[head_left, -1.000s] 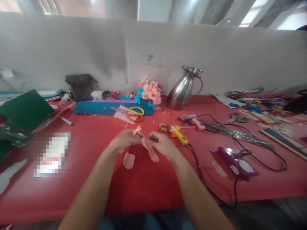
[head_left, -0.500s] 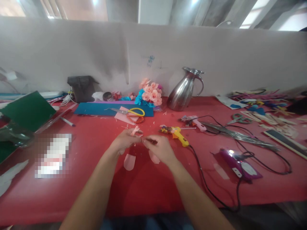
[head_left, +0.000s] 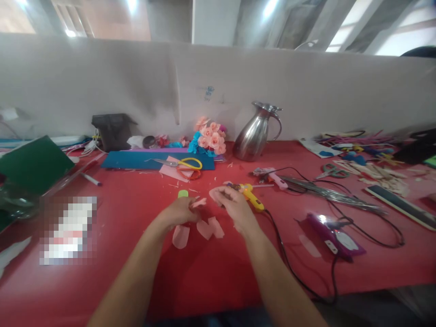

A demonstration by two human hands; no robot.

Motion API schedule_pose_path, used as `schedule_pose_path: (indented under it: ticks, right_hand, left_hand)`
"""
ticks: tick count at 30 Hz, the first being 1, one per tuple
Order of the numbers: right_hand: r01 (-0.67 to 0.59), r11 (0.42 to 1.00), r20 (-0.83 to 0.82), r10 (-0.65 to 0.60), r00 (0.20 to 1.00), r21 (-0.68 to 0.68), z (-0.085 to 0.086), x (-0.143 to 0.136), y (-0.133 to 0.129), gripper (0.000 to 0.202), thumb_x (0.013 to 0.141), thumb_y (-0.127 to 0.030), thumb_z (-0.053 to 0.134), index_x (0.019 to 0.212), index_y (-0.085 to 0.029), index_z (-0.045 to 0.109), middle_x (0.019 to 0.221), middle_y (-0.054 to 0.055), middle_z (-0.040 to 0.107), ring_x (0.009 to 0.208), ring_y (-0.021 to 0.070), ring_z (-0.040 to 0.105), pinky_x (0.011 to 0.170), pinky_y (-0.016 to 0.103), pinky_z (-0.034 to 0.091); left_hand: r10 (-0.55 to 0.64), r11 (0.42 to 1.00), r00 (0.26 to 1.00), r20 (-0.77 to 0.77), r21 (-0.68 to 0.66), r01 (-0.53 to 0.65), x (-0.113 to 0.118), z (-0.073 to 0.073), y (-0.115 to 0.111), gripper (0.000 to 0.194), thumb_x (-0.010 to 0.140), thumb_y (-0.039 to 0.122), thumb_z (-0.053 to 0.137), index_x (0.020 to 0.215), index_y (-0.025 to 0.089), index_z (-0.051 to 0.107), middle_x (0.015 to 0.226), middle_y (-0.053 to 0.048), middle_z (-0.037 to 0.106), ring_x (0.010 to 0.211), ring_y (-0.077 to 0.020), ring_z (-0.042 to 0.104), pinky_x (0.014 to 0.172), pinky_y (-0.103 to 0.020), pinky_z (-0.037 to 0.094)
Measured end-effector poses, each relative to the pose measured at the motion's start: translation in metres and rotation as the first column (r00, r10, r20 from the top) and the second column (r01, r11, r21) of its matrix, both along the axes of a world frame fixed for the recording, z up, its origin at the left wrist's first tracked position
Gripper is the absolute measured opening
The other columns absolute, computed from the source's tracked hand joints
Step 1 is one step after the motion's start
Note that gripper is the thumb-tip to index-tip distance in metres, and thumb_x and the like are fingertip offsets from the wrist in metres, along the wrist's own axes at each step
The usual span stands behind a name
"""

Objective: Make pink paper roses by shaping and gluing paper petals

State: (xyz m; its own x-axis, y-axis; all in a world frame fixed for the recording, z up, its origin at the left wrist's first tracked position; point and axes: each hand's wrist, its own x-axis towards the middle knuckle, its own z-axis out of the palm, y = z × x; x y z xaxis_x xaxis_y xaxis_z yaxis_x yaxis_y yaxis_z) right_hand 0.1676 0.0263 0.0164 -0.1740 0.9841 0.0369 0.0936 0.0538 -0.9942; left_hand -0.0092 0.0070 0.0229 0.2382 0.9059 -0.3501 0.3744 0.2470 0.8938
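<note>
My left hand (head_left: 179,212) is closed around a small rolled pink paper flower (head_left: 199,203), whose stem, if any, is hidden. My right hand (head_left: 237,210) pinches a pink paper petal (head_left: 215,195) close to the nozzle end of the yellow glue gun (head_left: 252,198); whether they touch I cannot tell. Just below the hands, a rounded petal (head_left: 180,236) and two more loose pieces, a pink petal (head_left: 204,230) and another petal (head_left: 216,227), lie on the red table (head_left: 207,277). A bright green object (head_left: 183,194) shows behind my left hand.
Scissors (head_left: 185,164) rest on pink paper and blue sheets (head_left: 136,160). Beyond stand a flower bunch (head_left: 213,136) and a steel jug (head_left: 254,134). To the right are a pink glue gun (head_left: 277,180), wire stems (head_left: 337,195), a purple power strip (head_left: 335,238) and black cables.
My hands have moved apart. The right one has gone forward towards the yellow glue gun with a petal in its fingers. The green object has come into sight, and the view has shifted slightly.
</note>
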Motion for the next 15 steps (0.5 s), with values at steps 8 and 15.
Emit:
schedule_pose_path:
  ticks: [8, 15]
  right_hand:
    - [-0.165, 0.985, 0.129, 0.171, 0.977, -0.058, -0.01, -0.013, -0.009, 0.011, 0.077, -0.026, 0.052, 0.087, -0.022, 0.049, 0.062, -0.004, 0.055, 0.053, 0.0106, 0.049, 0.054, 0.024, 0.039]
    - [-0.161, 0.987, 0.213, 0.156, 0.964, 0.003, -0.016, -0.011, -0.006, 0.014, 0.079, -0.017, 0.043, 0.091, -0.022, 0.047, 0.066, -0.004, 0.055, 0.062, 0.012, 0.054, 0.059, 0.025, 0.041]
  left_hand:
    - [0.113, 0.984, 0.957, 0.266, 0.102, -0.144, 0.009, -0.003, 0.005, 0.019, 0.063, 0.032, 0.066, 0.072, 0.015, 0.064, 0.072, -0.004, 0.067, 0.073, -0.0159, 0.061, 0.073, -0.026, 0.045]
    - [0.144, 0.986, 0.965, 0.221, 0.046, -0.158, 0.016, -0.011, 0.007, 0.027, 0.068, 0.041, 0.061, 0.074, 0.015, 0.065, 0.075, -0.006, 0.067, 0.076, -0.0176, 0.061, 0.067, -0.025, 0.044]
